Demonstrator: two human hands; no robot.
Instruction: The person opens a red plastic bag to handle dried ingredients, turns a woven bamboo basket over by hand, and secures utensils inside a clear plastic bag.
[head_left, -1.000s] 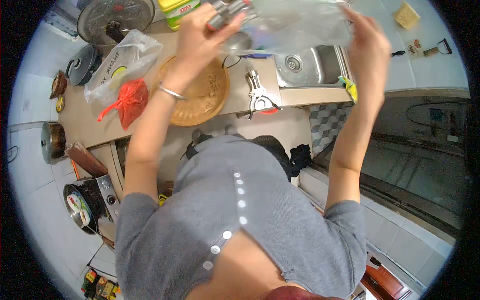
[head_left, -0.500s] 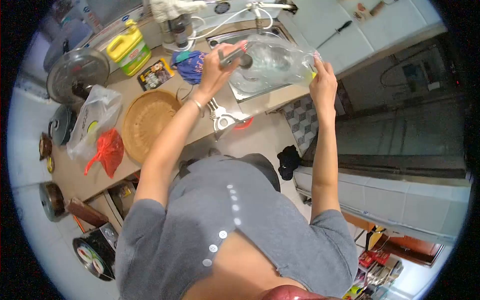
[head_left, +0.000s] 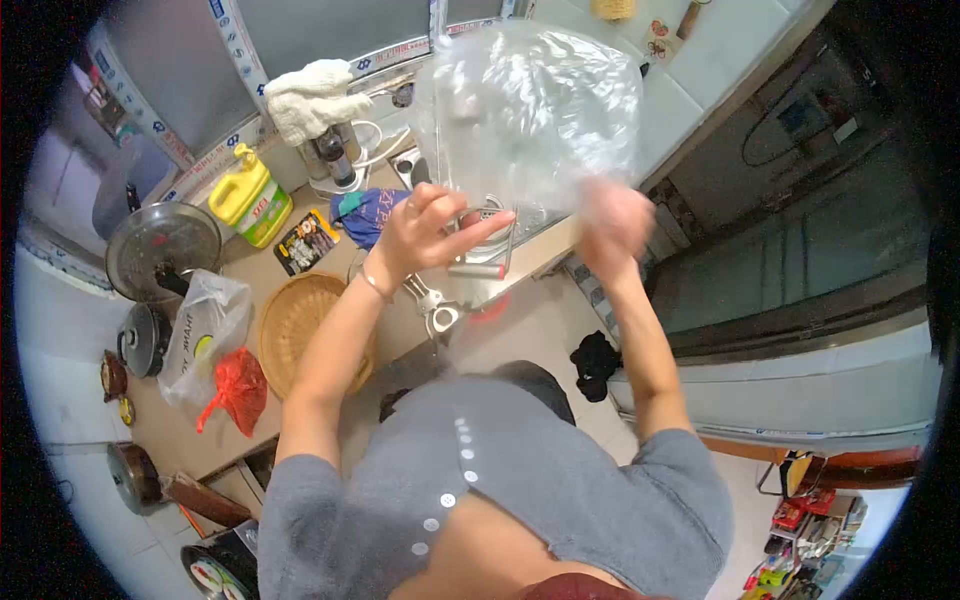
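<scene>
A clear plastic bag (head_left: 540,110) is spread in the air over the sink (head_left: 545,215), hiding most of the basin. Its lower right corner runs into my right hand (head_left: 615,230), which is closed on it and smeared by motion. My left hand (head_left: 425,235) is at the bag's lower left, index finger stretched out and the other fingers curled. A slim grey-handled tool with a red end (head_left: 478,270) and a thin metal frame is in that hand; its exact kind is unclear. Below it, metal kitchen scissors (head_left: 435,308) lie at the counter edge.
Left on the counter (head_left: 180,435) are a woven basket (head_left: 290,330), a red bag (head_left: 240,390), a white plastic bag (head_left: 195,335), a yellow jug (head_left: 250,200), a black packet (head_left: 307,243) and a blue cloth (head_left: 368,215). A glass lid (head_left: 150,245) stands by the wall.
The bag has swung up and away from the sink, opening wider. Both hands have come lower in view, the right one moving fast. The grey-handled tool now lies below the left fingers.
</scene>
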